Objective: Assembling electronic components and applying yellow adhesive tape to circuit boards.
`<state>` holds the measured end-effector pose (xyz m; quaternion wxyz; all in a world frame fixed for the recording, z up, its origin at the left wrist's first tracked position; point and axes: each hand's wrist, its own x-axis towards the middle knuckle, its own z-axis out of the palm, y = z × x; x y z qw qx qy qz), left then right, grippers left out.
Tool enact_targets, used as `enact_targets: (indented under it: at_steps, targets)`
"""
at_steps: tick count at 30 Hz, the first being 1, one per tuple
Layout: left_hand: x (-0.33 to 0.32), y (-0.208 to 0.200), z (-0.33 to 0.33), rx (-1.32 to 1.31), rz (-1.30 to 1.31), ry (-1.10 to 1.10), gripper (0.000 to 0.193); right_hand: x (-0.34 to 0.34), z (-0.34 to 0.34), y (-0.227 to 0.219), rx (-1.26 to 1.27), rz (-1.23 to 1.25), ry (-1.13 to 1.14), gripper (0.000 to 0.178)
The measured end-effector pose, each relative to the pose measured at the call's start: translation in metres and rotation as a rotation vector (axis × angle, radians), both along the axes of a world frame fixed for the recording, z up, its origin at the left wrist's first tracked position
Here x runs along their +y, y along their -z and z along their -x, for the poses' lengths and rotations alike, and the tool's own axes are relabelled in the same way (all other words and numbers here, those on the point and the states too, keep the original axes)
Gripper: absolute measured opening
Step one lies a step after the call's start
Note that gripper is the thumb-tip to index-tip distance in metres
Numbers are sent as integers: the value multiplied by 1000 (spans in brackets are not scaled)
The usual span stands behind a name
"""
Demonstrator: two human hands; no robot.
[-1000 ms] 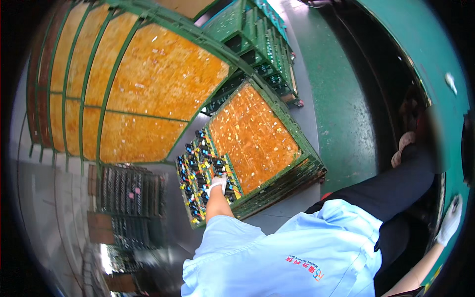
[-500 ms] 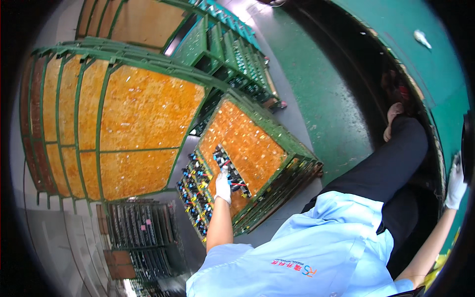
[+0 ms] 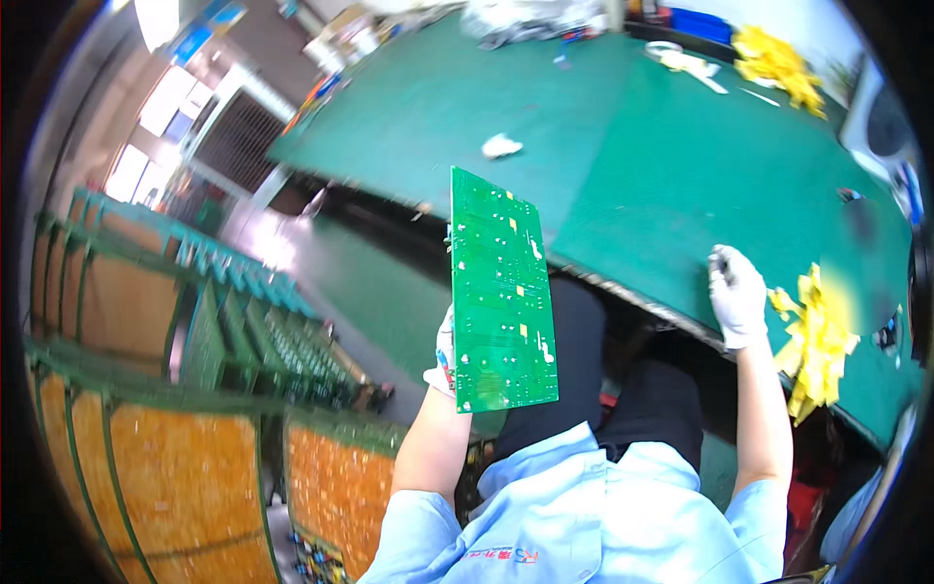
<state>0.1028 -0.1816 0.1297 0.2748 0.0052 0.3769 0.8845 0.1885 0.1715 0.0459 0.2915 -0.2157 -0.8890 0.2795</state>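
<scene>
1. Green circuit board (image 3: 501,292), held up by the left hand (image 3: 441,355). That white-gloved hand has it gripped along the left side; most of the fingers are hidden behind it, so can't tell the exact hold.
2. Right hand (image 3: 736,297), also white-gloved, is loose and free, fingers half curled, just inside the near edge of the green counter (image 3: 671,175). Can't tell if the fingertips touch the top.
3. So the board's up in the air between the two hands, tipped a bit off upright, overlapping the counter's near edge from this angle. Flat side faces the camera, small parts poke out along its left side.
4. Right beside the right hand, yellow strips (image 3: 817,341) are heaped by the near right corner, spilling over the near edge.
5. Crumpled white item (image 3: 501,146) sits on the left half of the counter, well apart from either hand.
6. Far edge stuff: clear plastic (image 3: 530,19) near the middle, then a whitish ring (image 3: 664,49), a blue bin (image 3: 689,24) and another yellow pile (image 3: 778,68) toward the far right corner.
7. Off past the left corner, lower down: green-framed rack (image 3: 185,457) with orange-brown panels.
</scene>
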Motion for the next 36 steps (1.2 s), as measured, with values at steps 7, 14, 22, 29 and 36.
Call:
enact_targets:
  at_steps: [7,14,22,29,36]
  targets:
    - [129,19,52,207,471,39,30,6,-16,10,215,-84,39,15]
    - [208,1,40,439,939,214,37,17,-26,19,455,-214,7,33]
    - [232,15,55,1289,1239,98,43,19,-33,15,543,-176,60,28]
    - [245,32,78,2291,1075,346,65,18,-22,15,395,-157,87,22]
    - [238,35,77,2328,1223,449,68,26,-27,-10,58,98,128,22]
